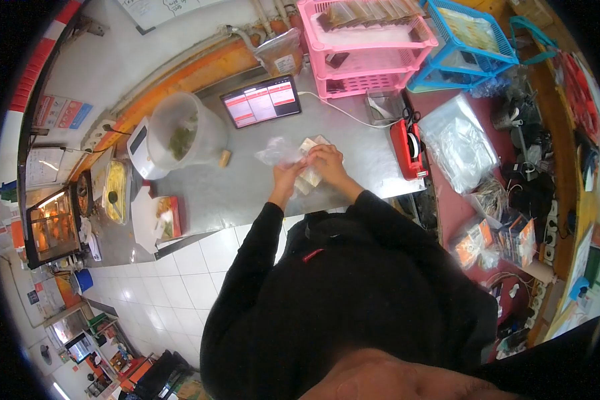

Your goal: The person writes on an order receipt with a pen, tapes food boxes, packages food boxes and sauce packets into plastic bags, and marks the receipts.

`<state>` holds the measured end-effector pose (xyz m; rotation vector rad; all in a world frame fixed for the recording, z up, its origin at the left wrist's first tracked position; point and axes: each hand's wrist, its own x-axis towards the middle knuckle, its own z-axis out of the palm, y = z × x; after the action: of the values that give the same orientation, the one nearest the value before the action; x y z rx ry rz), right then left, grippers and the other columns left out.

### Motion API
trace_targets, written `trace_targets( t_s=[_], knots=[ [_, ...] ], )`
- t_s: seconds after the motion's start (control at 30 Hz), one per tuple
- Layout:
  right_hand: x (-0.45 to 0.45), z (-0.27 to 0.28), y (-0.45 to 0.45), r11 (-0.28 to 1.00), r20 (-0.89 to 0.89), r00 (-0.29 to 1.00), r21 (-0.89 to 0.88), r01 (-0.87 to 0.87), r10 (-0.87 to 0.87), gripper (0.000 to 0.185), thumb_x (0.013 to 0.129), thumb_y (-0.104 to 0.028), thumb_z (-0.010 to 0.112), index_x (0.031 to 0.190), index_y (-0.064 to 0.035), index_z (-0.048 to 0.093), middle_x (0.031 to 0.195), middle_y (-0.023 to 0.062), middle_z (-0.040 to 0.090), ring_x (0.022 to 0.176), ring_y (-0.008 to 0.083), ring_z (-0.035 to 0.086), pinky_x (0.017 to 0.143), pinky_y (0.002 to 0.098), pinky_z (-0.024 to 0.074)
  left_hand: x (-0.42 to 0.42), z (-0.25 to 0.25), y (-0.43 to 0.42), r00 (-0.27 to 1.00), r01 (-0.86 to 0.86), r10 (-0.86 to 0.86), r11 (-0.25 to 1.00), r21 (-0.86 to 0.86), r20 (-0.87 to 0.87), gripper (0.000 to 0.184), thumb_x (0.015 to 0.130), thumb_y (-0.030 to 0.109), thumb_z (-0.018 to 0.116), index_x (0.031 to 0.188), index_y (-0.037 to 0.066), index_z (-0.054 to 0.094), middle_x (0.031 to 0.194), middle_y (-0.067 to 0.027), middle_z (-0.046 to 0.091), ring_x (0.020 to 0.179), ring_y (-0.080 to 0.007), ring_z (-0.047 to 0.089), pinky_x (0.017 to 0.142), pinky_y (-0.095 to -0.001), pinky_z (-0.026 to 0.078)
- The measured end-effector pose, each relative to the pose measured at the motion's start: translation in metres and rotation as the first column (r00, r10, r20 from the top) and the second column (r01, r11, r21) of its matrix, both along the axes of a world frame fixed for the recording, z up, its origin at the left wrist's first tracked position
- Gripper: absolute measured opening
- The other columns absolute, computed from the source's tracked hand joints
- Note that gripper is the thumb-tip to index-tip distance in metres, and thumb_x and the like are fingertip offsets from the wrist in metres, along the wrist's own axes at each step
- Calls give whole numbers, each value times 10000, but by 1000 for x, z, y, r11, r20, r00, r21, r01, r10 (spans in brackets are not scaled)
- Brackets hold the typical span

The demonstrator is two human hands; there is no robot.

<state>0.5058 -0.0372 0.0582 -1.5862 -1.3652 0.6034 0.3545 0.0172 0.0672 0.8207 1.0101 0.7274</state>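
Note:
Over the steel counter, both hands meet at a small clear plastic bag (pixel 278 152) that puffs out to the left. My left hand (pixel 287 179) pinches the bag near its gathered end. Fingers curled, my right hand (pixel 329 164) closes on the same end, touching the left fingertips. Beneath and around the fingers lie pale, flat packets (pixel 309 179), partly covered by the right hand; their contents are too small to make out. The bag's contents, if any, do not show.
Behind the hands stands a lit tablet (pixel 262 101). To the left are a clear tub (pixel 185 130) with greens, a small tan cylinder (pixel 225 158) and an open food box (pixel 157 217). A red tape dispenser (pixel 410 150) and plastic bags (pixel 460 140) lie right, below pink shelves (pixel 367 57).

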Motion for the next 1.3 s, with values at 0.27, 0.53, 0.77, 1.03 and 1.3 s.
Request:
trace_targets(
  t_s=[0.27, 0.53, 0.77, 1.03, 1.3],
  knots=[
    [0, 4, 0, 997, 15, 1000, -77, -15, 16, 153, 772, -247, 608, 799, -121, 689, 999, -45, 625, 1023, 213, 488, 932, 403, 304, 4, 7, -5, 998, -49, 48, 998, 36, 28, 222, 820, -14, 663, 1023, -83, 609, 975, -141, 656, 879, -208, 655, 809, -306, 548],
    [-1, -3, 11, 988, -11, 1000, -156, 19, -21, 146, 766, -252, 615, 770, -125, 686, 993, -53, 618, 1033, 213, 477, 933, 404, 298, 0, -3, -7, 998, -16, 25, 990, 141, -60, 241, 807, 41, 707, 1015, -30, 609, 979, -111, 657, 862, -190, 649, 794, -308, 534],
    [5, -2, 7, 990, 36, 998, -132, -52, 57, 150, 765, -265, 619, 780, -130, 683, 986, -51, 615, 1036, 222, 470, 925, 404, 312, 1, 6, -2, 999, -41, 41, 999, -22, -3, 260, 797, 27, 714, 1020, -45, 603, 975, -112, 654, 852, -201, 650, 755, -305, 545],
    [4, -7, 13, 983, 21, 999, -180, -36, 40, 155, 764, -276, 624, 781, -139, 696, 977, -51, 611, 1034, 219, 467, 925, 403, 309, 1, 5, -6, 997, -54, 57, 997, 60, -49, 263, 794, 21, 710, 1017, -61, 598, 975, -127, 652, 847, -200, 654, 765, -309, 550],
    [3, -3, 11, 985, 70, 997, -172, -28, 40, 156, 756, -281, 633, 784, -142, 699, 973, -50, 613, 1014, 228, 472, 900, 393, 330, 0, 6, -4, 999, -47, 47, 999, -13, -2, 272, 795, 15, 707, 1030, -42, 583, 995, -120, 643, 884, -202, 646, 799, -322, 550]
  ],
)
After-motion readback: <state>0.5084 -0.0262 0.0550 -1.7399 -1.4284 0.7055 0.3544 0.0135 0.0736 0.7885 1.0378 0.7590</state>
